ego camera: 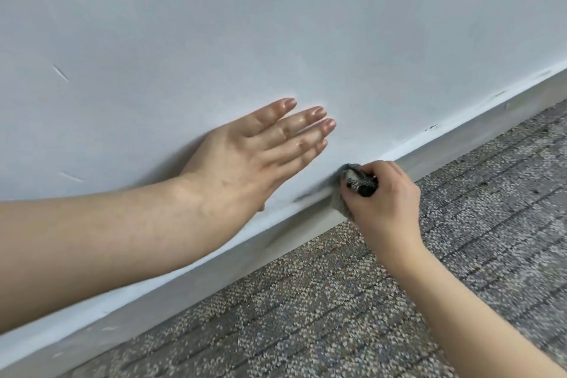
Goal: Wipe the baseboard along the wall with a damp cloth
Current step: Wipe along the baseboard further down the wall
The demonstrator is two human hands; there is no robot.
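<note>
Gripping the bunched dark grey speckled cloth [357, 182] against the long pale baseboard [196, 273], right hand [385, 196] has unwiped length running far-right; left hand [245, 156] flat on white wall [276, 24].

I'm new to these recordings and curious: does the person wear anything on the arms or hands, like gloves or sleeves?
Nothing that shows. The left hand and right hand are bare: no gloves, no watch, no visible rings. No sleeve appears anywhere up to the picture's edge. The nails on the left fingers look short and unpainted.
</note>
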